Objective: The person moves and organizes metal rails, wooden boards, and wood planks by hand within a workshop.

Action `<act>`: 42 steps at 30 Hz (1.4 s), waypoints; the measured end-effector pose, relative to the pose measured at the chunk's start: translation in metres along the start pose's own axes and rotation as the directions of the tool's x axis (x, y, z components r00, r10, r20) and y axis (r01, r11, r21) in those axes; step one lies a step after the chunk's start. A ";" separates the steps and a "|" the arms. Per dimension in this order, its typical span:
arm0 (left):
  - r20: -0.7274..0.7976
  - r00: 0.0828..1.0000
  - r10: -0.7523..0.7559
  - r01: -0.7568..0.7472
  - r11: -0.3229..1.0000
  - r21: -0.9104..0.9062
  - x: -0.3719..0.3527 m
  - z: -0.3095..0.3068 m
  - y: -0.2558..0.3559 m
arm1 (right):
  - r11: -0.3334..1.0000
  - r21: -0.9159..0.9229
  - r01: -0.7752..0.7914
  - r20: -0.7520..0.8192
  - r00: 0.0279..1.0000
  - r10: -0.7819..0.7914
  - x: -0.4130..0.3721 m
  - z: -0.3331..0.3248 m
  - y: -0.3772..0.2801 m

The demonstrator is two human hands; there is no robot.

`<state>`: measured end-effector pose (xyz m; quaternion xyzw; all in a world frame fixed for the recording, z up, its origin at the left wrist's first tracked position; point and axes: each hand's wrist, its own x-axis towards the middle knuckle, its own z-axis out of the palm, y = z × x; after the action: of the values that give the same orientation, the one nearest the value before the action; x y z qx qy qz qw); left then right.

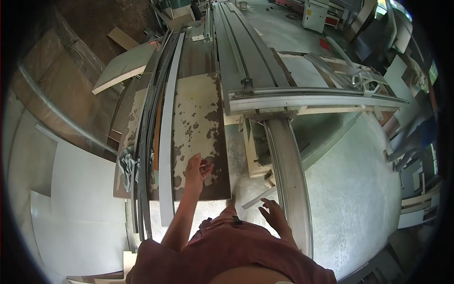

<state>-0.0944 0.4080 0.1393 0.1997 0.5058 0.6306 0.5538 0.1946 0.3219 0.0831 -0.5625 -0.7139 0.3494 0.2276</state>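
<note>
My left hand [195, 170] hangs over the worn table top [196, 106], its fingers loosely bent and a little apart, with nothing visible in them. A long pale strip [167, 128] lies lengthwise on that table, just left of the hand. Lower down, my right hand [274, 214] is open, fingers spread, beside the metal rail [287, 161] that runs toward me. A short grey strip [258, 198] shows just beyond its fingertips.
Several dark thin strips [152, 104] and a crumpled cloth [127, 163] lie along the table's left side. An aluminium crossbeam [317, 100] spans the sliding saw table [243, 42]. White sheets [80, 189] lean at left; a person [416, 139] stands at far right.
</note>
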 end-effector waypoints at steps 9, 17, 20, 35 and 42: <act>0.064 0.996 0.065 -0.084 0.927 0.366 0.204 0.018 0.056 | 0.983 -0.019 -0.184 -0.012 0.983 0.184 0.070 0.020 0.003; 0.211 0.978 -0.001 -0.134 0.768 0.626 0.366 0.100 0.061 | 0.932 -0.023 -0.362 0.083 0.928 0.362 0.091 0.038 0.004; 0.259 0.957 0.128 -0.289 0.451 0.845 0.464 0.137 0.034 | 0.907 -0.027 -0.420 0.037 0.906 0.421 0.091 0.039 0.007; 0.307 0.910 0.278 -0.303 -0.059 0.951 0.578 0.259 -0.015 | 0.539 0.066 -0.840 0.200 0.540 0.818 0.034 0.074 -0.007; 0.304 0.898 0.318 -0.302 -0.058 0.952 0.554 0.216 -0.014 | 0.646 0.087 -0.759 0.147 0.651 0.745 0.038 0.067 0.002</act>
<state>-0.0820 0.9950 0.0444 0.6303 0.7413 0.2094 0.0967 0.1377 0.3419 0.0348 -0.7727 -0.3998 0.4887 0.0659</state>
